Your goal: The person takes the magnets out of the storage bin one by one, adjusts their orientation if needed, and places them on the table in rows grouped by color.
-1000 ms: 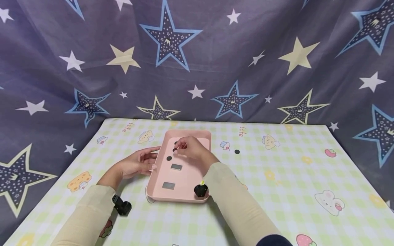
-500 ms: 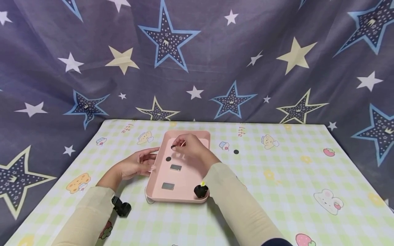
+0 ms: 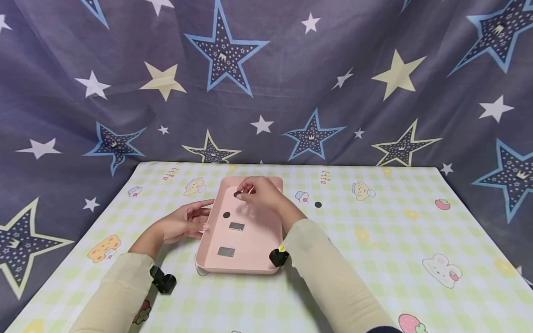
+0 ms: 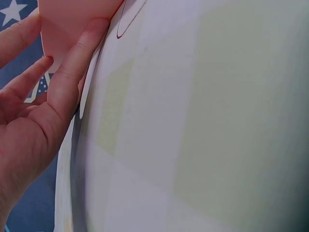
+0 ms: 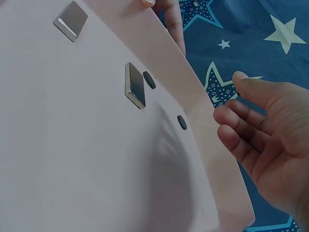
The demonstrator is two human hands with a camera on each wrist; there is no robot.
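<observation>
A shallow pink tray (image 3: 262, 231) sits on the checked cloth. My left hand (image 3: 183, 223) holds the tray's left side, with the thumb at the rim and the other fingers against the outer wall. Over the tray's far part, my right hand (image 3: 262, 194) pinches a small black disc between thumb and index finger, largely hidden in the fingertips. Inside the tray lie a black disc (image 5: 182, 122) near the left wall and another black disc (image 3: 226, 215) closer to me. Two silver rectangular blocks, a farther block (image 3: 236, 226) and a nearer block (image 3: 226, 251), lie flat below them.
One more black disc (image 3: 318, 204) lies on the cloth (image 3: 374, 259) to the right of the tray. Black wrist cameras, on the left (image 3: 163, 280) and right (image 3: 279, 257), hang below the sleeves. A star-patterned curtain (image 3: 266, 83) rises behind the table.
My right hand has shifted slightly away from me within the tray, its fingertips now around the farther disc's spot. The left hand and the tray have kept their places.
</observation>
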